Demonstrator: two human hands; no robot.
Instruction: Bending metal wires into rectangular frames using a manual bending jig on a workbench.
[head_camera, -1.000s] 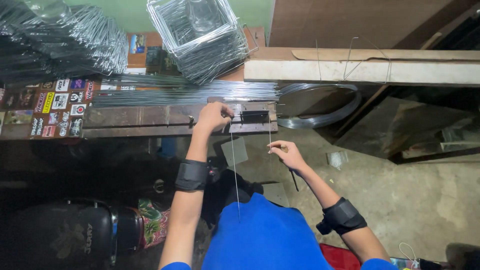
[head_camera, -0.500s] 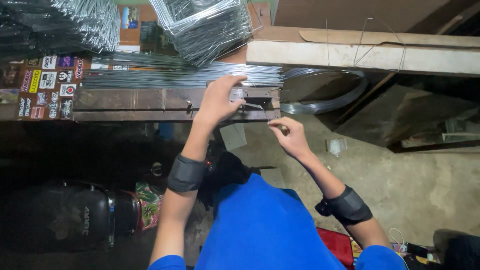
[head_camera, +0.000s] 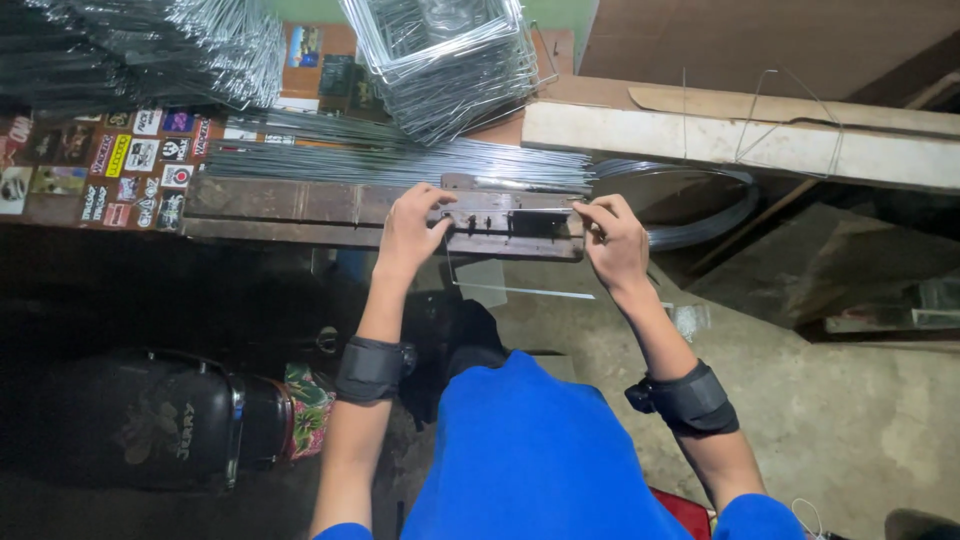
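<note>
My left hand rests on the left end of a dark metal bending jig fixed to a wooden plank, fingers curled over its top edge. My right hand is at the jig's right end, pinching a thin steel wire that bends down below the jig and runs across in front of it. Both wrists wear black straps. A bundle of straight steel rods lies just behind the jig.
Stacks of bent square wire frames sit behind the rods, more wire stock at the upper left. A wire coil lies to the right under a wooden beam. A sticker-covered board is left; a dark bag below.
My right hand has risen from below the jig to its right end with the wire. My left hand has stayed on the jig's left end. The view has tilted down a little.
</note>
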